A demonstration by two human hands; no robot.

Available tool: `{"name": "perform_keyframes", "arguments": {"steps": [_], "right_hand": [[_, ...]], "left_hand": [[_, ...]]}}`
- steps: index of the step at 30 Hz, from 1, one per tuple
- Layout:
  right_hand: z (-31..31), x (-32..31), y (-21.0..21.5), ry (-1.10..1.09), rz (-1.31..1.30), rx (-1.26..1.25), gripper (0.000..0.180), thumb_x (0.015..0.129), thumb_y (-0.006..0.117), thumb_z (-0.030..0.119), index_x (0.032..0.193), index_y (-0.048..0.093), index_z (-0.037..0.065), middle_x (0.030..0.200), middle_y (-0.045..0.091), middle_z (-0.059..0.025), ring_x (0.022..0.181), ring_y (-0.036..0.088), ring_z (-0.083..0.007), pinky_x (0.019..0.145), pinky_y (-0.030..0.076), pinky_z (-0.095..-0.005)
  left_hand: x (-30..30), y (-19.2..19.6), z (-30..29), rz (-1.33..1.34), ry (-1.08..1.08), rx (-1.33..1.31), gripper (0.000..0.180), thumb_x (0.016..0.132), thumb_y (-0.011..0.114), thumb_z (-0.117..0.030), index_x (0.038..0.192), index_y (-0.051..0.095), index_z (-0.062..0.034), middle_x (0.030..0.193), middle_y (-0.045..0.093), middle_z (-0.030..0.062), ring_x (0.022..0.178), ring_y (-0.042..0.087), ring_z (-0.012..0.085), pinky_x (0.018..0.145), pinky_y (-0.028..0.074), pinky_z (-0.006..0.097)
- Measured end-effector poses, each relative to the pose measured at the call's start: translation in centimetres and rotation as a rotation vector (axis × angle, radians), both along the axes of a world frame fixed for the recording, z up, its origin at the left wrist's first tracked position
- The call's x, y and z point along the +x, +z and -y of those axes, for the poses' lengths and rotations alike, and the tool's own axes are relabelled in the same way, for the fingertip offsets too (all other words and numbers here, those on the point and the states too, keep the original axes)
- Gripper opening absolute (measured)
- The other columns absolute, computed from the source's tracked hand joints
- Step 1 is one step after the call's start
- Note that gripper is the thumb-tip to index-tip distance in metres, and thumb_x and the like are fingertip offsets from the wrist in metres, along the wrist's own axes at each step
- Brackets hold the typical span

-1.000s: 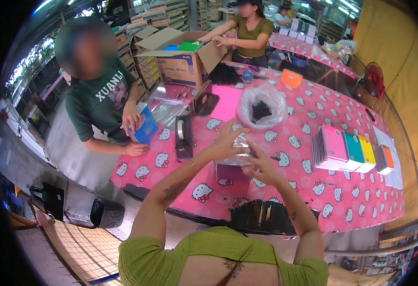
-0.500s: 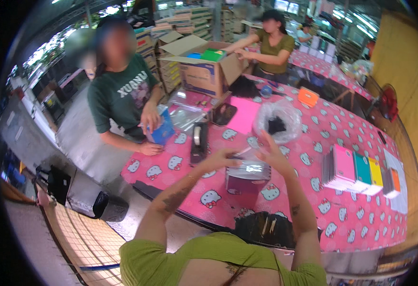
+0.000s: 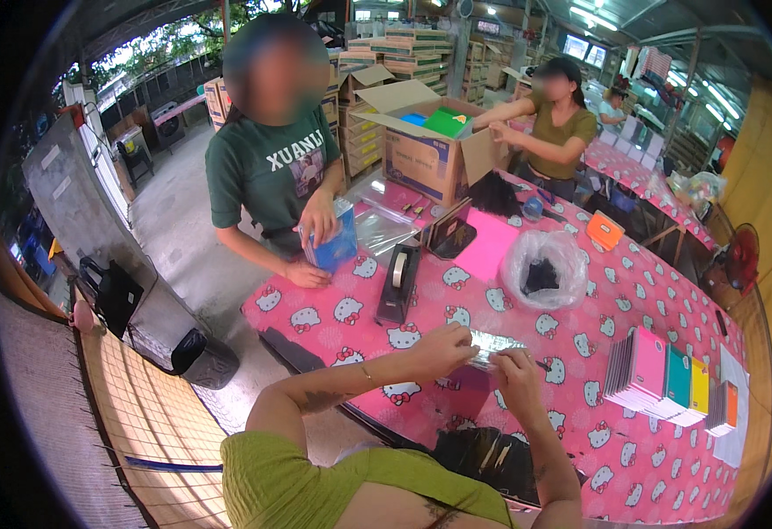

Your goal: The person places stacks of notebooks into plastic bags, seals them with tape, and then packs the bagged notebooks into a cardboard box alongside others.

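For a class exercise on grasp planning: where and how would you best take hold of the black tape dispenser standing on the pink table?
Grip the tape dispenser across its narrow black body, coming down from above. It is long and slim, standing upright on the pink table with bare cloth along both long sides, so fingers probably fit there. Stay off the tape roll at the far end.

Premises: a warehouse packing area, open on one side to a yard. Evidence: stacked cartons (image 3: 404,44) on shelving at the rear; an open carton (image 3: 426,150) holding coloured goods on a long table (image 3: 668,300) under a pink patterned cloth; a tape dispenser (image 3: 397,282); rows of coloured notebooks (image 3: 672,383); clear plastic sleeves (image 3: 382,231); several workers stationed around the table; strip lights beneath a metal roof.
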State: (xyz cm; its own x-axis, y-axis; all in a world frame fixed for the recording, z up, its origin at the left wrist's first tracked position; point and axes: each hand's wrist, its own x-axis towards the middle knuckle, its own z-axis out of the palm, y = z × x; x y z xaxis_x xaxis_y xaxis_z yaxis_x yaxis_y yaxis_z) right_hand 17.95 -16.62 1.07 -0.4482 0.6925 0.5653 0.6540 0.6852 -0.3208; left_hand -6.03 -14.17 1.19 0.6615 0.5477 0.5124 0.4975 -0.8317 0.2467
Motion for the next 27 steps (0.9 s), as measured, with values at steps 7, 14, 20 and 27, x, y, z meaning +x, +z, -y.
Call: {"name": "perform_keyframes", "arguments": {"steps": [7,14,20,27], "right_hand": [[-3.2,-0.3,3.5,0.020,-0.035,-0.413,0.027,0.072,0.080,0.013,0.091,0.064,0.003,0.086,0.062,-0.0103,0.079,0.062,-0.0346,0.069,0.050,-0.0421],[-9.1,1.4,1.7,0.184,-0.332,-0.901,0.031,0.079,0.079,0.017,0.102,0.065,0.001,0.092,0.068,-0.0068,0.082,0.063,-0.0138,0.074,0.050,-0.0279],[-8.9,2.2,0.2,0.167,-0.460,-0.982,0.031,0.084,0.075,0.015,0.108,0.063,0.000,0.090,0.067,-0.0042,0.083,0.061,-0.0104,0.073,0.050,-0.0264],[-8.8,2.8,-1.8,0.074,-0.484,-0.833,0.023,0.086,0.072,0.014,0.104,0.064,0.001,0.088,0.066,-0.0028,0.080,0.060,-0.0096,0.072,0.048,-0.0253]], "left_hand": [[2.8,1.4,-2.3,-0.110,0.252,-0.289,0.028,0.080,0.072,-0.024,0.098,0.065,-0.0037,0.083,0.063,0.0135,0.084,0.062,0.0351,0.075,0.049,0.044],[-0.3,-1.4,-10.2,0.288,0.027,-1.159,0.047,0.072,0.083,-0.033,0.097,0.064,0.0026,0.091,0.069,0.0108,0.086,0.064,0.0207,0.075,0.050,0.037],[2.8,-1.3,-10.1,0.265,-0.073,-0.955,0.035,0.085,0.070,-0.030,0.096,0.070,0.0034,0.081,0.070,0.0104,0.077,0.064,0.0165,0.069,0.050,0.033],[-3.9,-5.9,-9.8,0.506,0.863,-0.064,0.032,0.083,0.071,-0.027,0.095,0.068,0.0016,0.086,0.069,0.0189,0.077,0.066,0.0316,0.070,0.052,0.038]]}}
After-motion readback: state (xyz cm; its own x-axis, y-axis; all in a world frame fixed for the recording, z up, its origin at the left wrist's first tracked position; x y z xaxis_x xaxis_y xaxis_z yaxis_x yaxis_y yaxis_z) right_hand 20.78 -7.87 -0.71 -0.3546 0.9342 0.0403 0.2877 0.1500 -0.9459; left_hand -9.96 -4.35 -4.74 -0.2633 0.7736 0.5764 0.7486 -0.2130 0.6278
